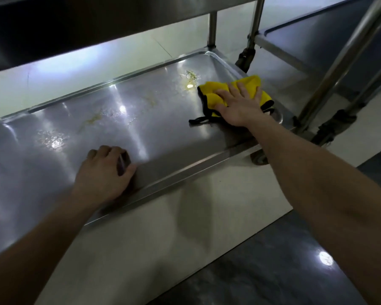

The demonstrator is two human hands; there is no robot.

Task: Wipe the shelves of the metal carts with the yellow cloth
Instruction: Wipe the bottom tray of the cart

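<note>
The yellow cloth (216,94), edged in black, lies bunched at the right end of the cart's lower metal shelf (163,137). My right hand (240,106) presses flat on it with fingers spread. A yellowish wet stain (190,81) sits just left of the cloth, and fainter smears (92,119) run across the shelf's middle. My left hand (106,172) rests on the shelf near its front rim, fingers curled. Whether the dark shape under those fingers is an object or a reflection is unclear.
The cart's upper shelf (75,25) overhangs the far side. A second metal cart (317,40) stands to the right, its slanted tubes (339,62) and black casters (330,128) close to the cloth. Pale floor tiles (163,249) lie below, with a dark tile (273,271) nearer me.
</note>
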